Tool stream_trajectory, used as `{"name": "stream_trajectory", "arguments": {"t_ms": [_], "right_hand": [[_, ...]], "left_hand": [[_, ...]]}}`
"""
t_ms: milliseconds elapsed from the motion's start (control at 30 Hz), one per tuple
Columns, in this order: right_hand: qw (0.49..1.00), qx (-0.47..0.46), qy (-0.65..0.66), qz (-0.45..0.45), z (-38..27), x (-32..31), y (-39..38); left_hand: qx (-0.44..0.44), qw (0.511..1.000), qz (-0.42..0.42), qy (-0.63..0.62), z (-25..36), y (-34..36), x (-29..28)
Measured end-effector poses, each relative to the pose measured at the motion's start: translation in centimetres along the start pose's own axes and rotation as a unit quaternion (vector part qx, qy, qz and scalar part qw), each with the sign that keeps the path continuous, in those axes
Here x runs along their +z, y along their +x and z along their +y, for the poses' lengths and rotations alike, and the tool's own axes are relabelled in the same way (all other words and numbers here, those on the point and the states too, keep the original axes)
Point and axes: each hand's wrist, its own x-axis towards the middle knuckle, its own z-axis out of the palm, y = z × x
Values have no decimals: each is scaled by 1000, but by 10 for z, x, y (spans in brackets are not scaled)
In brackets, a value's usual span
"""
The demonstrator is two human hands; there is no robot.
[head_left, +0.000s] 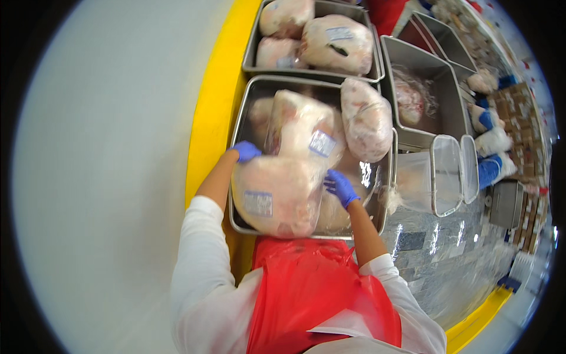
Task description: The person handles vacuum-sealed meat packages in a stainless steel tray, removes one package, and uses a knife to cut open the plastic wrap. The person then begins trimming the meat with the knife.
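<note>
Apron: red apron (pixel 318 289) over white smock, closest in, below both hands.
Left hand: blue-gloved left hand (pixel 246 151) at upper left corner of the near bagged meat cut (pixel 286 197); fingers over its edge, grip cannot be told.
Right hand: blue-gloved right hand (pixel 341 186) at that cut's right edge, fingers extended; touching or just beside, blur hides which.
Hands: well apart, one each side of the near cut.
Near cut: pale, clear-wrapped, labelled; between and below the hands, in the near end of the steel tub (pixel 262 89).
Second cut: labelled bagged cut (pixel 298 121) just beyond the hands, same tub, blurred.
Oblong cut: bagged oblong cut (pixel 367 121) beyond right hand, at the tub's right rim.
Far tub: second steel tub (pixel 250 56) beyond both hands, three bagged cuts inside.
Right of right hand: clear-lined bins (pixel 446 177), wet grey floor (pixel 448 242).
Left of left hand: yellow edging (pixel 206 118).
</note>
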Motion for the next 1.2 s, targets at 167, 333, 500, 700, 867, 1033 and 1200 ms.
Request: {"name": "stream_trajectory", "arguments": {"t_ms": [167, 333, 500, 700, 867, 1033, 1200], "right_hand": [[999, 20, -27, 9, -2, 35, 14], [999, 44, -7, -21, -25, 50, 16], [997, -46, -9, -54, -5, 54, 49], [994, -107, -33, -6, -1, 58, 41], [987, -142, -72, 19, -1, 63, 38], [981, -177, -73, 26, 7, 59, 40], [977, -192, -75, 54, 17, 60, 41]], "left_hand": [[-139, 973, -97, -159, -10, 10, 7], [-207, 928, -157, -266, 7, 5, -3], [-219, 929, -212, -207, 3, 25, -3], [-281, 872, -285, -283, -1, 41, 0], [-261, 899, -297, -188, -15, 65, 15], [-249, 918, -254, -177, -19, 67, 15], [-268, 898, -254, -240, -23, 64, 19]]}}
